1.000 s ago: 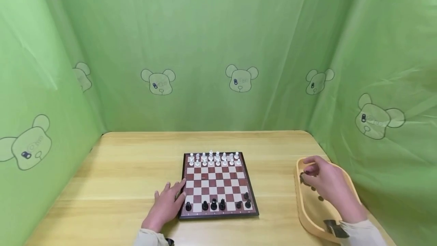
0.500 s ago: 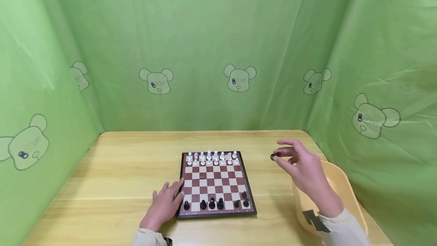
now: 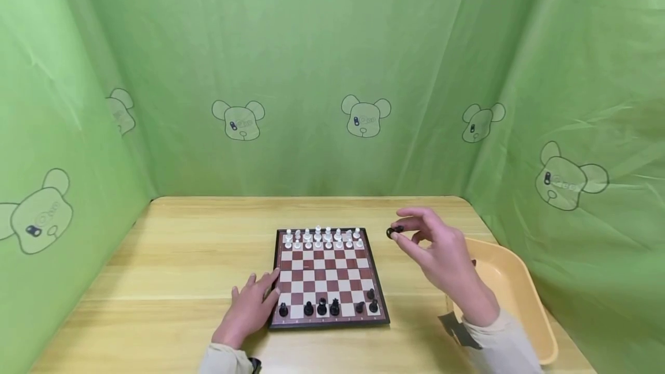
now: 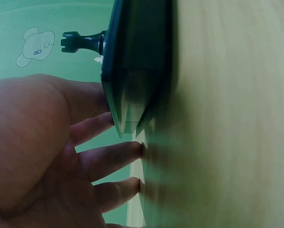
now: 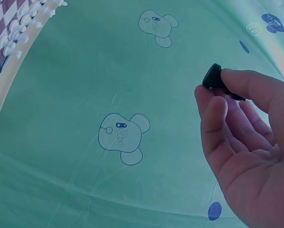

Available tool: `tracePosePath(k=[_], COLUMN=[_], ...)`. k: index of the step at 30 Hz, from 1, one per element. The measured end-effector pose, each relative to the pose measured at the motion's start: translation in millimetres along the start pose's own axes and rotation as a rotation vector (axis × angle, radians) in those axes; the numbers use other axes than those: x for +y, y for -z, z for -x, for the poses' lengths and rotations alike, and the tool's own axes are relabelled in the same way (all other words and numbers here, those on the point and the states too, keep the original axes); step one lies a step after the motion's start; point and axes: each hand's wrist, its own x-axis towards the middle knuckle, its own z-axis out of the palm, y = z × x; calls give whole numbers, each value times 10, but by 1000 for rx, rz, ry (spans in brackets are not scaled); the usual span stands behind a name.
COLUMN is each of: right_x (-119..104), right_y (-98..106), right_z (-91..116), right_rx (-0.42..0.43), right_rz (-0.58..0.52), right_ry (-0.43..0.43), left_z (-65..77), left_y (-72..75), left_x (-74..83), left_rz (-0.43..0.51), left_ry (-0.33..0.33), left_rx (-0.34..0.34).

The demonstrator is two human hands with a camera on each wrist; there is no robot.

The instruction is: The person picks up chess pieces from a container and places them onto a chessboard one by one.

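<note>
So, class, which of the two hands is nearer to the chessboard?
The left hand is nearer: it touches the left edge of the chessboard. The right hand is apart from it, off to its right, pinching a black chess piece.

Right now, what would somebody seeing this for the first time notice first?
Probably the bright green sheeting with its bear heads, rising behind and beside the wooden table. Next, the chessboard on that table, white pieces lining its far end, fewer black ones at the near end. Then the right hand, right of the board, pinching a black piece in the air.
</note>
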Motion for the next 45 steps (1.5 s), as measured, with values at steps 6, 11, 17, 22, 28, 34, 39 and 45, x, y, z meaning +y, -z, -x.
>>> tracePosePath(k=[6, 11, 17, 22, 28, 34, 39, 45], right_x=[-47, -58, -52, -85, -148, -208, -170, -68], right_y=[-44, -79, -95, -118, -218, -376, -521, -659], right_z=[-8, 6, 28, -1, -43, -38, 65, 264], right_rx=[26, 29, 21, 26, 17, -31, -75, -147], right_rz=[-38, -53, -31, -42, -95, -150, -158, -132], right_ry=[10, 22, 42, 65, 98, 135, 127, 45], left_z=[-13, -22, -23, -19, -28, -22, -21, -28], left_y=[-4, -12, -24, -10, 12, 5, -3, -11], left_x=[1, 0, -9, -3, 10, 22, 15, 6], left_rz=[3, 1, 1, 0, 3, -1, 3, -5], left_ry=[2, 10, 12, 16, 18, 27, 25, 19], left_rx=[-1, -5, -9, -10, -11, -20, -23, -23])
